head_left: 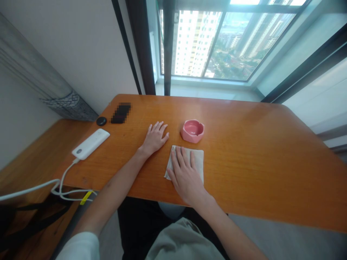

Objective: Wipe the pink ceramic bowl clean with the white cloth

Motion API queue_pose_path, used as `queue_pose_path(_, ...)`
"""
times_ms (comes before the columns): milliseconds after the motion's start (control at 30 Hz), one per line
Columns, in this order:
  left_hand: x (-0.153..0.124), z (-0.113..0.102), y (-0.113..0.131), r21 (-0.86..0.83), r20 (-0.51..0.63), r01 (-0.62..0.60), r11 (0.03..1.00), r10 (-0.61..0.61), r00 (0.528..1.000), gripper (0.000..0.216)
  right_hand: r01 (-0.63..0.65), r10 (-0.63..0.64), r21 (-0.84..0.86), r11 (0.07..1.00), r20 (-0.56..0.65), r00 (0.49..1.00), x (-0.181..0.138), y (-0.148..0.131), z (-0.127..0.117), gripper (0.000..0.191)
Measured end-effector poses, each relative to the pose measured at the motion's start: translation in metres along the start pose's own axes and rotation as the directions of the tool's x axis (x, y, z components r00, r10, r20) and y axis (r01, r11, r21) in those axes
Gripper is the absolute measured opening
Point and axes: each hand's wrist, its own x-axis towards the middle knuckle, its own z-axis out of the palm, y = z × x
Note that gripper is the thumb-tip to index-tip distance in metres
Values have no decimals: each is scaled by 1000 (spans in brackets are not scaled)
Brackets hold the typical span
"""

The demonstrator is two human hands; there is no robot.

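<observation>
My right hand [185, 175] lies flat on a folded pale cloth [199, 159] near the table's front edge, fingers stretched forward and covering much of its left half. To the left, my left hand [155, 139] rests palm down on the bare wood with its fingers spread, holding nothing. Just beyond the cloth stands a pink ashtray [193, 130] with notches in its rim. Neither hand touches it; it sits to the right of my left hand's fingertips.
On the left of the wooden table [265, 155] lie a white power strip [91, 143] with a white cable [63, 177], a round black object [101, 121] and a blurred-out dark rectangle [121, 113]. A window [211, 43] is behind the table; a grey curtain [67, 101] hangs at left.
</observation>
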Motion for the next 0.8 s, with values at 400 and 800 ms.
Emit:
queue_pose_path(400, 0, -2, 1, -1, 4, -1, 1000, 1, 1000, 55, -514, 516, -215, 830, -52, 855, 42, 229, -44, 69)
queue_pose_path(800, 1, -2, 1, -3, 9, -7, 1000, 7, 1000, 55, -475, 472, -151, 867, -58, 880, 34, 251, -25, 69)
